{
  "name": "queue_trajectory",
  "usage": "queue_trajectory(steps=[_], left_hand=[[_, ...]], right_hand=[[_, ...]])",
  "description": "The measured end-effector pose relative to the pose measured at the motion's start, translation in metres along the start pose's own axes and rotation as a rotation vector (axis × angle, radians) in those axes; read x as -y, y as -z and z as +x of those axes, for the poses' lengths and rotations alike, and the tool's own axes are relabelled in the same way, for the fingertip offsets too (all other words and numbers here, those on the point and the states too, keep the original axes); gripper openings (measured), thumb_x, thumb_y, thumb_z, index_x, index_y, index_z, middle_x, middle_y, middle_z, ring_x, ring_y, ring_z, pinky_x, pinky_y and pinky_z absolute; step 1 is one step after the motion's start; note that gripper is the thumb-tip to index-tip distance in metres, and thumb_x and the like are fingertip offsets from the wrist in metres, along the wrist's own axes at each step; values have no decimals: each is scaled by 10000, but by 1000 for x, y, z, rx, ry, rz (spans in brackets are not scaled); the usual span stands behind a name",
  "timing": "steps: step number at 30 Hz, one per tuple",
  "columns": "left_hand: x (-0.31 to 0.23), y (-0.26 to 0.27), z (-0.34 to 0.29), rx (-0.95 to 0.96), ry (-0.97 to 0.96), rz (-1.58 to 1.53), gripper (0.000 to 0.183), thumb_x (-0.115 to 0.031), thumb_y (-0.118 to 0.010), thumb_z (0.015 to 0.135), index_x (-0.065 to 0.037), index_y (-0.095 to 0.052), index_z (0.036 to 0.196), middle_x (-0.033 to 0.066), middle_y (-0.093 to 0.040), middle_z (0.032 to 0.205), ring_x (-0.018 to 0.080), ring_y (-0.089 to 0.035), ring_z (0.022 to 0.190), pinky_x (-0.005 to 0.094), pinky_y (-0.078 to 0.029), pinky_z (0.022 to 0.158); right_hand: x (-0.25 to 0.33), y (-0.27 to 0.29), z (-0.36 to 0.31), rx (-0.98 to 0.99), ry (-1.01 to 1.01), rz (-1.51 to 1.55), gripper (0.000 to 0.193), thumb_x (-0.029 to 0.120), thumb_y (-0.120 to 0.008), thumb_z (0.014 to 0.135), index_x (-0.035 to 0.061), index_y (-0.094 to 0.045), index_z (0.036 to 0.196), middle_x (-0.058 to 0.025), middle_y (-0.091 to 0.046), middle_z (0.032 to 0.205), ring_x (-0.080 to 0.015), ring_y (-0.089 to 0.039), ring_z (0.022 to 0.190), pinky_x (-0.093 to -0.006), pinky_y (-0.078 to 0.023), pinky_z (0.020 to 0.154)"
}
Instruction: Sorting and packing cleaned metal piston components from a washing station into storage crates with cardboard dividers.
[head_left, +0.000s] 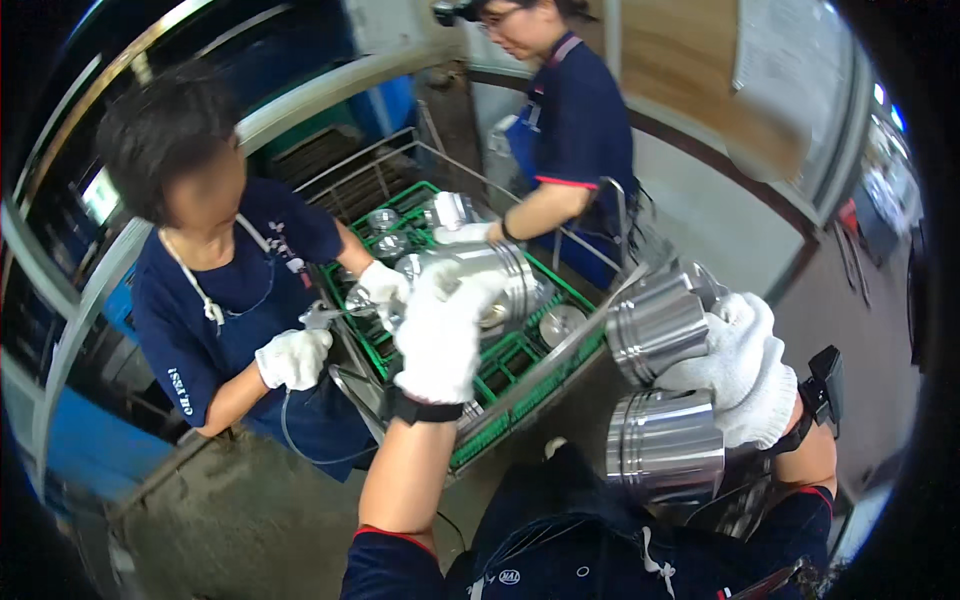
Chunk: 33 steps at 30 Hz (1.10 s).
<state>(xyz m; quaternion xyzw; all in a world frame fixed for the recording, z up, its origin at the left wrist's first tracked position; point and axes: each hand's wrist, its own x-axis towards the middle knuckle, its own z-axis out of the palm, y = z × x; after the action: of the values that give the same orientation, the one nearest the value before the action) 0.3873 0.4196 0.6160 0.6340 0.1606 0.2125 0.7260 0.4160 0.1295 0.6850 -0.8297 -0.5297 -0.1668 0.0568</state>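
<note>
My left hand point(440, 345), in a white glove, is wrapped round a shiny metal piston point(515, 280) with ring grooves, held over the green-lined rack. My right hand point(738, 375), also gloved in white, grips several pistons at my right. One grooved piston point(655, 330) sticks out above its fingers and another piston point(668, 450) hangs below. Part of one more shows behind the upper one. The right fingertips are partly hidden by the metal. In the green rack point(510, 370) several other pistons stand, among them one piston point(563, 325) near its right side.
A co-worker point(225, 270) at the left has white-gloved hands near the rack, one on a thin tool with a cord point(288, 420). Another co-worker point(580, 120) across the rack reaches in with a gloved hand point(465, 234). Metal rails point(360, 160) surround the rack.
</note>
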Motion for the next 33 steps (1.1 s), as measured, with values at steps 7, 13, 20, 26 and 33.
queue_trajectory(steps=[7,13,20,26,33], left_hand=[[-47,-5,-139,128,-145,2,498,-60,-695,842,54,-539,1301,144,-644,1127,195,-637,911,283,-514,777],[34,-43,-192,297,56,2,515,29,-556,797,30,-527,1311,116,-684,983,137,-627,807,255,-498,744],[166,-158,-270,864,327,390,383,39,-640,814,20,-550,1185,60,-647,949,109,-566,775,230,-448,705],[204,-230,-413,1257,491,617,261,-3,-645,847,0,-575,1098,79,-671,1000,119,-622,850,248,-488,732],[260,-309,-551,1808,467,859,380,-78,-791,803,61,-626,1115,91,-695,988,131,-653,872,262,-533,757]], right_hand=[[87,30,-188,106,-644,-73,284,394,-727,509,243,-756,748,-31,-640,760,-271,-616,758,-416,-503,677],[161,2,-357,143,-1182,-171,360,416,-717,607,257,-783,923,-34,-699,1065,-285,-617,998,-417,-501,846],[269,-51,-510,372,-1873,-300,267,325,-701,609,297,-780,862,-46,-661,891,-263,-595,861,-392,-465,766],[391,-112,-664,436,-2163,-410,183,301,-665,675,283,-760,830,-46,-646,806,-250,-577,776,-388,-453,746],[439,-246,-757,863,-2313,40,192,144,-561,819,180,-748,794,-13,-711,808,-200,-672,822,-397,-469,659]])
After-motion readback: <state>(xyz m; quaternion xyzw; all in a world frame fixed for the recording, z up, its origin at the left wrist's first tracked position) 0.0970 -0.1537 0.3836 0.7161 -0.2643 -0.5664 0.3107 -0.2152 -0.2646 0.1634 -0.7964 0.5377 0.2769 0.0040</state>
